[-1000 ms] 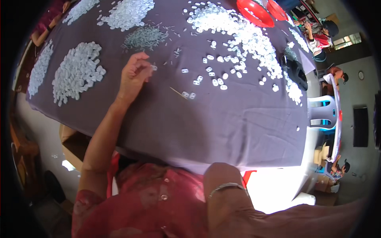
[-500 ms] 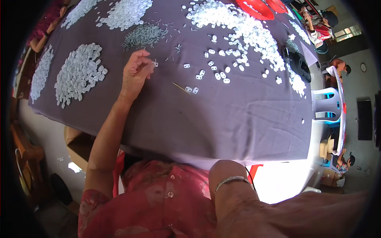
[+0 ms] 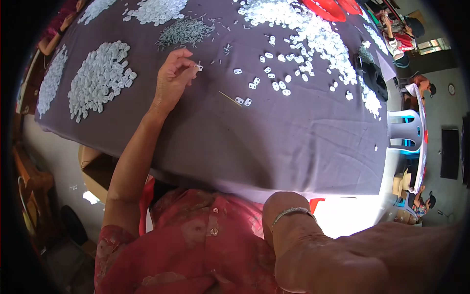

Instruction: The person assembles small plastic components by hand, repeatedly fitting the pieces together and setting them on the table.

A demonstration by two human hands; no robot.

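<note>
My left hand [image 3: 174, 76] is raised over the cloth-covered table, its thumb and index finger closed in a pinch. Between those fingertips sits a small white plastic clip [image 3: 199, 68], apparently with a thin pin or screw sticking up from it. My right hand [image 3: 333, 257] is large and very close at the lower right, below a silvery bracelet [image 3: 292, 211]; its fingers are out of sight. On the cloth right of my left hand lie a thin yellowish stick [image 3: 229, 98] and two white clips [image 3: 243, 102]. Just beyond my left hand spreads a pile of small grey screws [image 3: 186, 32].
Heaps of white clips lie at the left [image 3: 100, 78], far side and right [image 3: 318, 41] of the dark tablecloth [image 3: 220, 142]. Red basins [image 3: 325, 9] and a black object [image 3: 374, 81] stand at the far right. A co-worker's arm [image 3: 49, 45] rests at the far left; a cardboard box [image 3: 95, 169] is below.
The view has shifted slightly, so the table's things sit a little higher and farther right. My left hand keeps its pinch on the clip. My right hand has come further into view at the bottom.
</note>
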